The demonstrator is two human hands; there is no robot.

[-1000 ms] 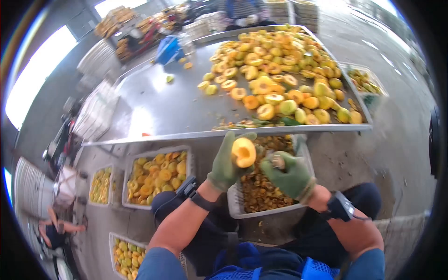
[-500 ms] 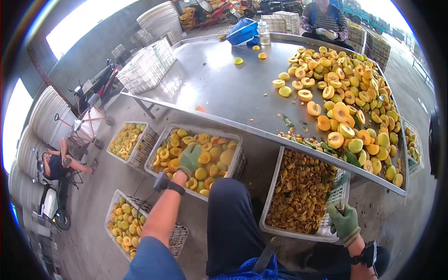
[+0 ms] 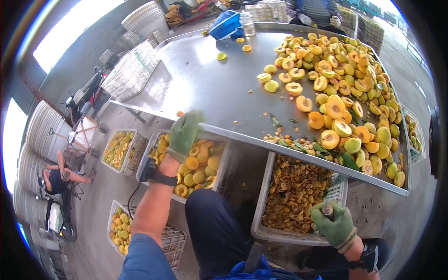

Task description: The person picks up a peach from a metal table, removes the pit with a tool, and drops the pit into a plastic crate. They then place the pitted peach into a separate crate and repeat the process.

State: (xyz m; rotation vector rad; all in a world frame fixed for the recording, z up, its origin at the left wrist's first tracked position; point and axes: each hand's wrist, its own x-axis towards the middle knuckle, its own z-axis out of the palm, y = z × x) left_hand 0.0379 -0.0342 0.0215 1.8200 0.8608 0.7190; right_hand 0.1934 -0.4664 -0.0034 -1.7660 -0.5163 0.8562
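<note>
My left hand (image 3: 185, 136), in a green glove, is over the back part of a crate of halved fruit (image 3: 198, 163), near the front edge of the metal table (image 3: 205, 84); motion blurs its fingers, and nothing shows clearly in it. In a green glove too, my right hand (image 3: 334, 224) is wrapped round the handle of a tool (image 3: 328, 211), whose far end I cannot make out. It is beside the right front corner of a crate of brown pits and scraps (image 3: 294, 193). A large heap of halved fruit (image 3: 345, 84) covers the table's right side.
Two more fruit crates (image 3: 122, 148) (image 3: 120, 228) stand at the left on the floor. On the table's far edge are a blue basket (image 3: 225, 24) and a clear bottle (image 3: 248, 23). A person (image 3: 317, 14) is behind the table; another sits at far left.
My left hand has risen from the fruit in the crate toward the table edge. My right hand has shifted slightly left, still around the tool. The view has tilted and moved a little.
</note>
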